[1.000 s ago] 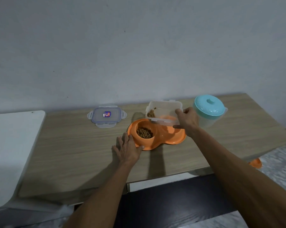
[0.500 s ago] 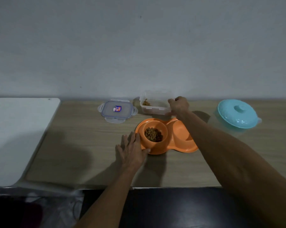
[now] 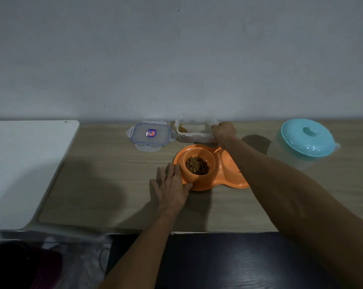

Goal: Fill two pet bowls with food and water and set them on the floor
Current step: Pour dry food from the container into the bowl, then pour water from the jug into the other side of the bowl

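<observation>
Head view, centre frame: the right hand (image 3: 223, 131) grips the clear plastic food container (image 3: 195, 129) (little kibble left), while the left hand (image 3: 170, 186) lies spread against the glossy orange double bowl (image 3: 209, 166).

Right hand (image 3: 223, 131) grips food container (image 3: 194, 130); left hand (image 3: 170, 187) steadies orange bowl (image 3: 199, 163).

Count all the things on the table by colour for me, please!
Orange: 1, the double pet bowl
Clear: 2, the food container and its lid
Teal-topped: 1, the water jug
Total: 4 things on the wooden table
</observation>
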A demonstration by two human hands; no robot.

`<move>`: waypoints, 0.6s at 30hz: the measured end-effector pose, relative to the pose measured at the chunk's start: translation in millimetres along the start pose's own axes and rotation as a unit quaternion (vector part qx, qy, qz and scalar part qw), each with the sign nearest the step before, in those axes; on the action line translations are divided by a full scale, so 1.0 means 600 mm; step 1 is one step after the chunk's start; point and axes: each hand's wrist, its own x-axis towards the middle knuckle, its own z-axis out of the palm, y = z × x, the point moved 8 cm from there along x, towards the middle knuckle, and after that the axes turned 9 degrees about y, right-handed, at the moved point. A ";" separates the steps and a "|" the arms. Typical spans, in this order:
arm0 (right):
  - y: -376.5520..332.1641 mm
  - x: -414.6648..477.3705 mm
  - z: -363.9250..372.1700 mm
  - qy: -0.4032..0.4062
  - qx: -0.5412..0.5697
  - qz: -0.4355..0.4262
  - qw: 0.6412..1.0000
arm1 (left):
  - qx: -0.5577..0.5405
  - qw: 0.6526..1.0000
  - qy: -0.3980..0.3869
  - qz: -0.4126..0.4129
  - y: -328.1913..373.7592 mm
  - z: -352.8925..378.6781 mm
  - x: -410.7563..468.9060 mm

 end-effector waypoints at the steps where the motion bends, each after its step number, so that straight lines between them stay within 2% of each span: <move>1: -0.001 -0.005 -0.005 0.001 0.001 0.000 1.000 | 0.013 1.000 0.008 0.010 0.002 -0.002 -0.001; 4: -0.005 -0.018 -0.031 0.011 0.013 -0.002 1.000 | 0.041 0.998 0.037 0.039 0.008 -0.014 -0.009; 8: -0.037 -0.044 -0.099 0.031 0.017 -0.045 0.998 | -0.001 0.996 0.065 0.063 0.031 -0.046 -0.025; 15: -0.102 -0.086 -0.285 0.121 0.035 -0.182 0.975 | -0.025 0.989 0.029 0.145 0.158 -0.054 -0.036; 18: -0.088 -0.072 -0.368 0.158 0.021 -0.222 0.962 | -0.025 0.989 0.005 0.149 0.200 -0.042 -0.045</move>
